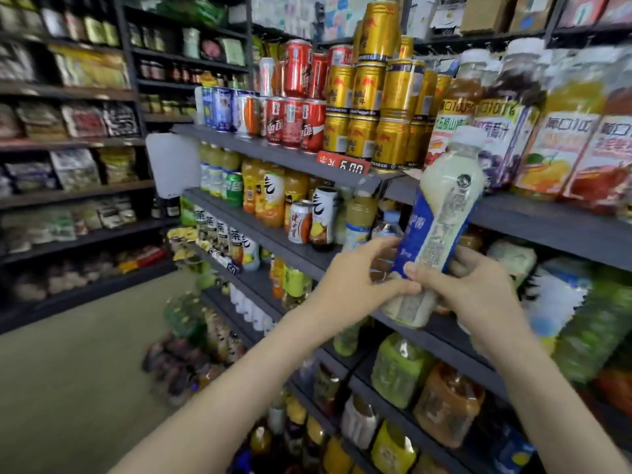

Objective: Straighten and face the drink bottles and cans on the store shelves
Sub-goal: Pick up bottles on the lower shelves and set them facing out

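Pale bottle (441, 213) is gripped low by both hands, left hand (355, 278), right hand (478, 289); long axis is tilted right, off the shelf (547, 224).

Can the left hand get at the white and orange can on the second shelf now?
Probably yes, once freed: the can stands at the front of the shelf with nothing before it, near the left hand. That hand is busy holding the pale bottle.

Snack packets (83, 121) far left; cardboard boxes (485, 12) overhead.
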`<act>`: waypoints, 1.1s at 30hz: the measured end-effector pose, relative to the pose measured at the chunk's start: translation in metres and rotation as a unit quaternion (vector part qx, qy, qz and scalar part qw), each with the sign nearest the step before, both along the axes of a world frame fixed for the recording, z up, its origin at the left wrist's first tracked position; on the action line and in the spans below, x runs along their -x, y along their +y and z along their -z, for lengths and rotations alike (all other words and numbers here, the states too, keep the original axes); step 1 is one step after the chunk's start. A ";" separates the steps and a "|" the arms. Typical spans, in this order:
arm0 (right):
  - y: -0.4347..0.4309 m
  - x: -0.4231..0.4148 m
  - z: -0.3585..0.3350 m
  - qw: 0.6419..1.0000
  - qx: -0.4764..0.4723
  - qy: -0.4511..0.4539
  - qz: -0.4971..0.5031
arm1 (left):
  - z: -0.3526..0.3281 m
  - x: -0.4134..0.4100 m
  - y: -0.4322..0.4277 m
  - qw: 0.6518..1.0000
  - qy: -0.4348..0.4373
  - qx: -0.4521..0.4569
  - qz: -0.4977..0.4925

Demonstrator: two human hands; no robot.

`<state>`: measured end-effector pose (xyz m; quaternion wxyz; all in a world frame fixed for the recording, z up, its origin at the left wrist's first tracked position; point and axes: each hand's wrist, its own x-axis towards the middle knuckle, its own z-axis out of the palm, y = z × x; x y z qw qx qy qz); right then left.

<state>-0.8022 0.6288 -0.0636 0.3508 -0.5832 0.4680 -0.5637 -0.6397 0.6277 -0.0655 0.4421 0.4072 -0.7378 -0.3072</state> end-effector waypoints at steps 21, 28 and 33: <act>-0.080 -0.172 0.112 0.995 -0.095 -0.039 0.014 | 0.093 -0.185 -0.123 0.969 -0.108 -0.156 0.157; -0.101 -0.153 0.118 0.981 -0.075 -0.031 0.179 | 0.091 -0.162 -0.178 0.975 -0.110 -0.092 0.167; -0.113 -0.122 0.111 0.969 -0.048 -0.032 0.242 | 0.100 -0.124 -0.213 0.993 -0.073 -0.041 0.085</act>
